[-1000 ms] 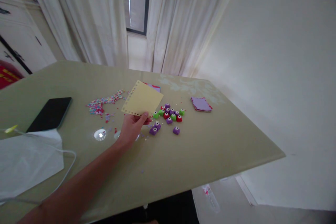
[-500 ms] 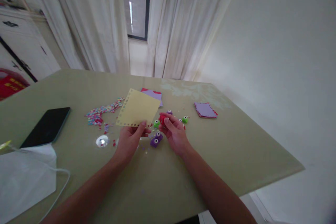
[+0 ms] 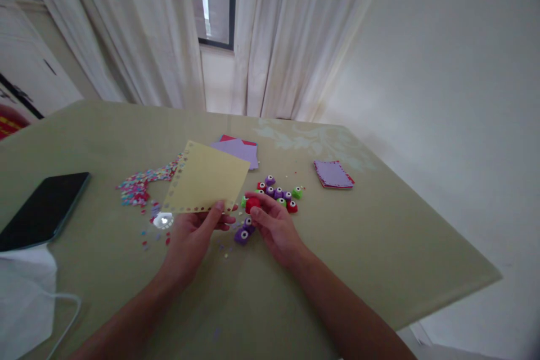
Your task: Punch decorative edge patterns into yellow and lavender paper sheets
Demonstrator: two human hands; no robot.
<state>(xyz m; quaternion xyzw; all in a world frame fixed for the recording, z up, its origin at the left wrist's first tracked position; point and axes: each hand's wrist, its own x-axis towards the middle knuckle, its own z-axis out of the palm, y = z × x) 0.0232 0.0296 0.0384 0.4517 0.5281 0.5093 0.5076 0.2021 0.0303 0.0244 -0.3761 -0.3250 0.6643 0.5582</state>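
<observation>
My left hand pinches the lower edge of a yellow sheet of paper, tilted above the table. Small punched holes run along the sheet's left and bottom edges. Between the thumb and fingers of my right hand is a red craft punch, just right of the paper's lower right corner and apart from it. Two purple craft punches lie below, between my hands. Behind my right hand sit several more punches in purple, red and green, partly covered by its fingers.
Punched-out confetti is heaped at the left, beside a shiny round disc. Purple and red sheets lie behind the yellow paper; a hole-edged stack lies right. A phone and white item with cord are at left.
The view has tipped down and shifted right. My right hand has brought the red punch slightly lower, showing more of the punches behind it. Both hands keep their hold.
</observation>
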